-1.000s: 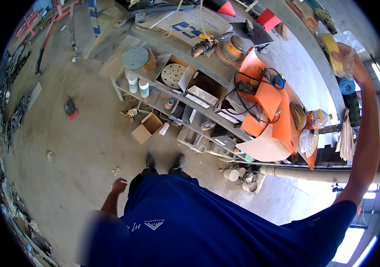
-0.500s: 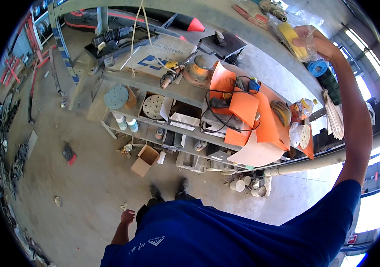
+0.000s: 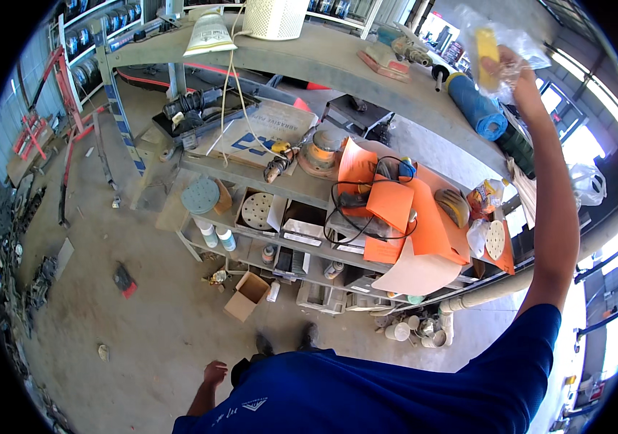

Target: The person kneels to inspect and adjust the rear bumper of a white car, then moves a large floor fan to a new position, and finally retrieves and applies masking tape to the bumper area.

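My right hand (image 3: 509, 70) is raised at the upper right, above the top shelf. It is closed on a yellow block (image 3: 486, 54) in a crinkled clear plastic bag (image 3: 501, 88); the block's exact kind does not show. Just beneath hangs the end of a blue roll (image 3: 488, 124), lying on the top shelf (image 3: 309, 50). Down by my side at the lower left is my left hand (image 3: 215, 372), fingers loosely bent, with nothing visible in it.
Orange abrasive sheets (image 3: 388, 206), a round sander (image 3: 322, 150) and a flat cardboard box (image 3: 265, 134) lie on the lower shelf. Pierced sanding discs (image 3: 257, 210) sit in a compartment below. A small open carton (image 3: 249, 295) and several white cups (image 3: 399, 331) stand on the floor.
My right hand has lifted the bagged yellow block up off the top shelf. The view has tilted up, bringing a white perforated container and a bag on that shelf into sight.
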Demonstrator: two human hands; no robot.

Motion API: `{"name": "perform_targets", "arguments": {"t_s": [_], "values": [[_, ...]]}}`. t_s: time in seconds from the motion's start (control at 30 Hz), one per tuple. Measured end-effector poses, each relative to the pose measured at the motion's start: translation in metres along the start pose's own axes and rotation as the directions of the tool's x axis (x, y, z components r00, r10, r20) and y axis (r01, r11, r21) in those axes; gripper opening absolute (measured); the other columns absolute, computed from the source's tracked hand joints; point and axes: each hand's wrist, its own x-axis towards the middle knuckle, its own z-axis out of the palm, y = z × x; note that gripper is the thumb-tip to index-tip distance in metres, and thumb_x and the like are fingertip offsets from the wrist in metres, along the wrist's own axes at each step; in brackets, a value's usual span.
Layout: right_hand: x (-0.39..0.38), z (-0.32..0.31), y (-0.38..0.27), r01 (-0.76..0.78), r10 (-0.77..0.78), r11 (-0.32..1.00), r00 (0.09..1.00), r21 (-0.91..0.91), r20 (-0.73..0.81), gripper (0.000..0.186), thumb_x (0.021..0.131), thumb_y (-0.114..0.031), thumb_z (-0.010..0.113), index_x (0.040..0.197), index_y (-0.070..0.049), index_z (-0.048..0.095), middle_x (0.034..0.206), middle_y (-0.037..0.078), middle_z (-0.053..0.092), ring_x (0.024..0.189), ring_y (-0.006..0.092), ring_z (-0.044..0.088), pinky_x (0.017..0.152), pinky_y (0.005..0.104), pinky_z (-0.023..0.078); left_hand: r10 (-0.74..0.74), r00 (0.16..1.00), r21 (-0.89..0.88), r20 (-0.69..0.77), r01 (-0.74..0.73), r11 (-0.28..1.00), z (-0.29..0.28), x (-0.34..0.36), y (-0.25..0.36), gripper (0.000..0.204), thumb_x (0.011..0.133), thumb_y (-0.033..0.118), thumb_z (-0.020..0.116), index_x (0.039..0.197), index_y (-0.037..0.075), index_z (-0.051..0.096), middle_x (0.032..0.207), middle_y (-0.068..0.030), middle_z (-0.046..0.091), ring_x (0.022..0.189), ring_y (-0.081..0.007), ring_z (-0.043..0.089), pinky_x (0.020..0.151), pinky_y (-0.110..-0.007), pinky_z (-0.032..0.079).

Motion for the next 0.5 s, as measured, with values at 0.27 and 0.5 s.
{"name": "perform_targets", "arguments": {"t_s": [0.27, 0.5], "values": [[-0.132, 0.041, -0.067, 0.087, -0.069, 0.987, 0.988, 0.134, -0.136, 0.05, 0.078, -0.021, 0.067, 0.12, 0.0, 0.049, 0.107, 0.01, 0.059, 0.096, 0.0186, 0.056, 0.087, 0.032, 0.045, 0.47, 0.874, -0.165, -0.121, -0.484, 0.859, 0.005, -0.018, 0.28, 0.02, 0.082, 0.017, 0.064, 0.097, 0.004, 0.058, 0.085, -0.0069, 0.064, 0.077, -0.0162, 0.061, 0.072, -0.028, 0.048], [-0.3, 0.263, -0.052, -0.603, 0.165, 0.539, 0.76, 0.588, 0.629, 0.036, 0.078, -0.021, 0.072, 0.106, -0.002, 0.058, 0.095, 0.006, 0.061, 0.086, 0.0139, 0.056, 0.076, 0.0312, 0.047, 0.687, 0.609, -0.575, 0.396, -0.419, 0.703, 0.056, -0.049, 0.433, 0.067, 0.084, 0.024, 0.063, 0.137, 0.011, 0.025, 0.128, -0.0074, 0.044, 0.113, -0.0166, 0.047, 0.09, -0.033, 0.043]]}}
